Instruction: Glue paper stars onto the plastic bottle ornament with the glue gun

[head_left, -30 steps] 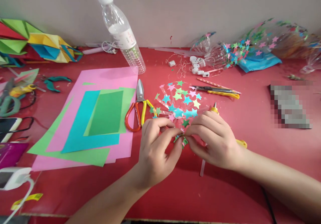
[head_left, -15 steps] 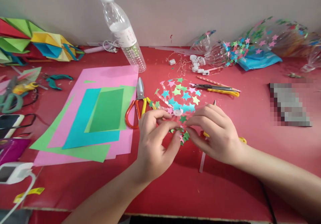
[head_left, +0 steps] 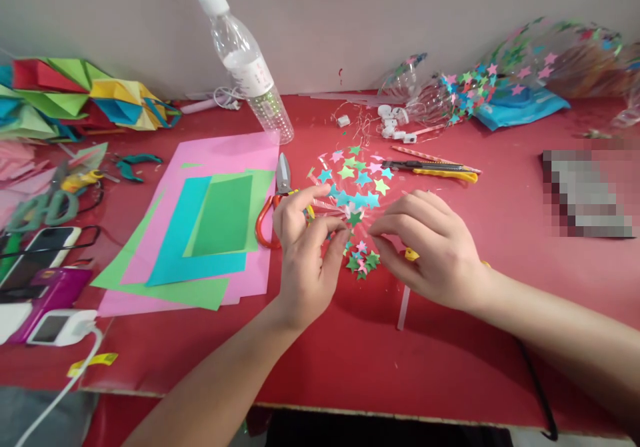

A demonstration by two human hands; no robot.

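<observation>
Several folded-paper pieces point(head_left: 55, 93) are sitting at the far left against the wall, with green-handled scissors point(head_left: 45, 210), a phone point(head_left: 55, 240), a purple item point(head_left: 55, 293) and a white charger point(head_left: 57, 327) lying nearer me. Teal pliers point(head_left: 137, 165) are resting just right of those. Next, coloured sheets are overlapping: pink point(head_left: 210, 150) at the bottom, blue point(head_left: 173, 233) higher, dark green point(head_left: 225, 217) on top. A tall clear bottle point(head_left: 257, 77) is standing behind them. Red-and-yellow-handled scissors point(head_left: 284, 173) are lying beside the sheets, handles partly hiding behind my left hand point(head_left: 307, 257). On that hand, thumb and index tips are meeting or nearly so; I'm not making out anything between them. A clear plastic piece point(head_left: 353, 211) carrying paper stars is lying on the red table point(head_left: 320, 367) just beyond my fingertips, a dark green star point(head_left: 355, 218) showing at its near side. A small pile of stars point(head_left: 363, 263) is lying between my hands, closer to me. My right hand point(head_left: 433, 253) is hovering opposite, fingers curling, thumb near index; can't tell if they're gripping anything. Behind it a yellow-and-black cutter point(head_left: 445, 175) is lying; far right, star-covered clear bottles point(head_left: 475, 93) and a blue packet point(head_left: 530, 111) are sitting by the wall.
</observation>
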